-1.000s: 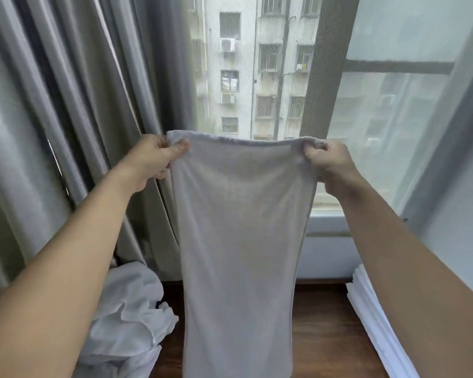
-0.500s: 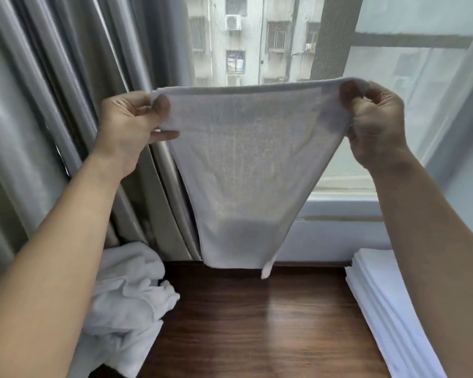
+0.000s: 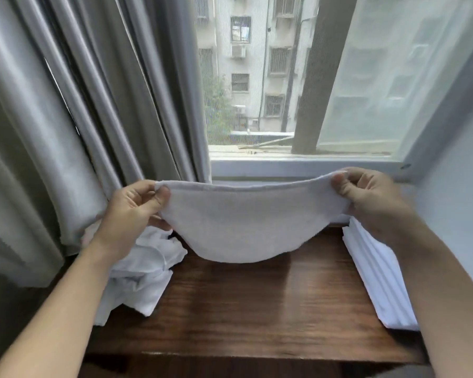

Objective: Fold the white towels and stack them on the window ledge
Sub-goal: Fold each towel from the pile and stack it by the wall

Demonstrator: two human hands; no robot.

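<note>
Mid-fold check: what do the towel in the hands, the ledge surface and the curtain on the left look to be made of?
Towel: white terry-like cloth, matte and soft; it sags between the left hand and right hand.
Ledge: dark wood or wood-look veneer, glossy; grain lines and window glare show.
Curtain: grey woven fabric with a slight sheen, hanging in deep folds.

Held towel [image 3: 246, 227]: plain white, no print seen. Crumpled towel heap [image 3: 145, 271]: white. Folded towel stack [image 3: 377, 279]: white. Window ledge [image 3: 257, 309]: dark brown, wood grain noted. Curtain [image 3: 74, 110]: grey, unpatterned. Window frame [image 3: 298, 166]: white. Building outside [image 3: 257, 64]: pale grey.
</note>
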